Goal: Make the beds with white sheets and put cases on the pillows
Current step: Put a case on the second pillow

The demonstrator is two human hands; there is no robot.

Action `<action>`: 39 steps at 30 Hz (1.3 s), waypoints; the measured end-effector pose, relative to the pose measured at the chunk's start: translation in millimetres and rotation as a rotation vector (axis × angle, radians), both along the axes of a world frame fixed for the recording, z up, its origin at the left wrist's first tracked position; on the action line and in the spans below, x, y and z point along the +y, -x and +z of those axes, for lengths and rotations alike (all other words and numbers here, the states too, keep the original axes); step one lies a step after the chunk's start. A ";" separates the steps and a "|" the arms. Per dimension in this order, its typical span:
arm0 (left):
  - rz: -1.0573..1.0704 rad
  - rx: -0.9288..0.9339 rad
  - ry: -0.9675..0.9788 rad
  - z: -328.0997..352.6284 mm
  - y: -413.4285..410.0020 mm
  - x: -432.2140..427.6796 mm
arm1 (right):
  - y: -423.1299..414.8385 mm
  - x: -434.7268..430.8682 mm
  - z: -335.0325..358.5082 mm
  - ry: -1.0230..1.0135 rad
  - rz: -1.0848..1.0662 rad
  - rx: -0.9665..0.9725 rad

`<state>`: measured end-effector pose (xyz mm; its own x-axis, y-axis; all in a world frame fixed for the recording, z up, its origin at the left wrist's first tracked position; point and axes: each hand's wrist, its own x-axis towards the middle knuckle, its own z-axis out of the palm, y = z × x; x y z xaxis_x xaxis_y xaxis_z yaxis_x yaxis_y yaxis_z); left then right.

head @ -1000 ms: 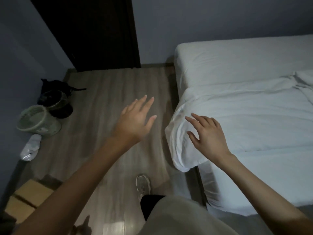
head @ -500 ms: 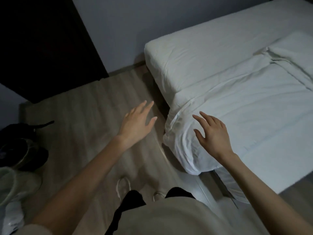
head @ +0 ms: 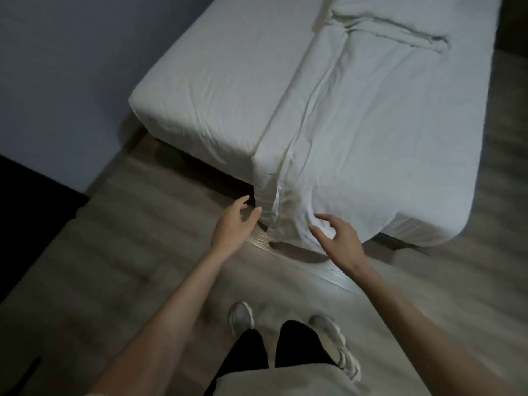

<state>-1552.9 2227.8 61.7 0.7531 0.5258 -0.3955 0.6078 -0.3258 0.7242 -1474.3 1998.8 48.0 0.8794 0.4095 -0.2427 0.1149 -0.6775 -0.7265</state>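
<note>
A bed [head: 211,90] in white fitted linen stands against the grey wall. A loose white sheet [head: 371,132] lies over its right half and droops over the foot end almost to the floor. A bunched fold of that sheet [head: 400,30] lies near the far end. My left hand [head: 233,224] hovers with relaxed fingers just left of the hanging sheet edge, holding nothing. My right hand [head: 340,241] hangs with spread fingers in front of the drooping sheet, a little apart from it, and is empty too.
Grey wood floor [head: 128,252] runs around the foot of the bed. The grey wall [head: 71,67] is at the left, with a dark doorway [head: 25,212] at its lower left. My two shoes [head: 243,315] stand close to the bed's foot.
The view has swung round to the foot of the bed. Both hands have dropped lower, in front of the hanging sheet edge; the right hand no longer rests on the sheet.
</note>
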 end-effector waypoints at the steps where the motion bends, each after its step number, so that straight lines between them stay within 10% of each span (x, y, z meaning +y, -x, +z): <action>1: 0.006 0.010 0.077 -11.9 -2.9 1.1 | 6.8 2.9 -6.2 -0.032 -0.070 0.068; 13: 0.010 0.120 0.430 -220.8 -56.5 -5.9 | 6.7 -3.5 -212.3 -0.135 -0.475 0.437; 25: -0.246 0.097 0.475 -523.1 -94.4 3.9 | -19.9 18.8 -520.8 -0.198 -0.470 0.412; 39: 0.071 -0.149 0.839 -659.6 -127.5 -19.2 | -72.6 53.3 -648.4 -0.824 -0.777 0.524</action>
<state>-1425.4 2208.6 -597.9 0.8043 0.1510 -0.5747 0.4861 0.3890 0.7826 -1401.7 2052.0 -600.4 0.8317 0.0214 -0.5549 -0.5428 0.2418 -0.8043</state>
